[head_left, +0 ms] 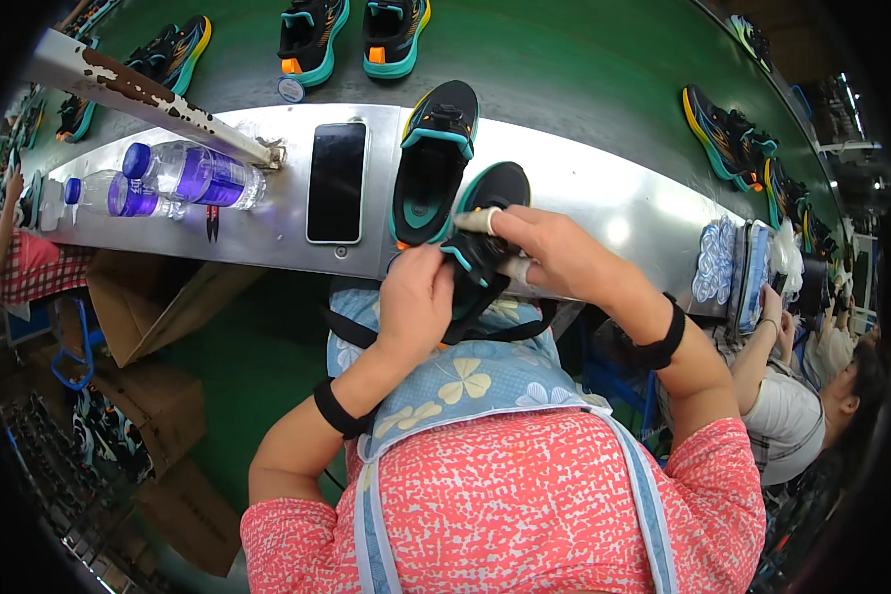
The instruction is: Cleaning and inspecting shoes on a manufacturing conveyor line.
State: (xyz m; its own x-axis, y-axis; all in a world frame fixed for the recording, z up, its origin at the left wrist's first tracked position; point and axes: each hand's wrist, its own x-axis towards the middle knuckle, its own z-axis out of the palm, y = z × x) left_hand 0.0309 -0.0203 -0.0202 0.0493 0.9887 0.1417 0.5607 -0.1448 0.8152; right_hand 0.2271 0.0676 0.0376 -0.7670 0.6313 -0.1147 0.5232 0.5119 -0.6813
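Observation:
A black sneaker with teal trim (502, 186) stands at the near edge of the metal ledge, between my hands. My left hand (414, 305) pinches the teal-edged collar or tongue of this sneaker, fingertips pressed together. My right hand (562, 252) grips the sneaker from the other side, with cream finger covers on the thumb and a finger. What exactly lies between those fingertips is partly hidden. Just left of it, a matching sneaker (444, 117) sits on the ledge with its opening toward me, untouched.
On the ledge (604, 188) lie a phone (336, 183), water bottles (193, 176) and, at right, blue-and-white stickers (715, 259). A chipped white metal bar (158, 99) crosses at upper left. Sneakers (396, 35) ride the green belt (544, 59) behind. A co-worker's hand (774, 309) is at right.

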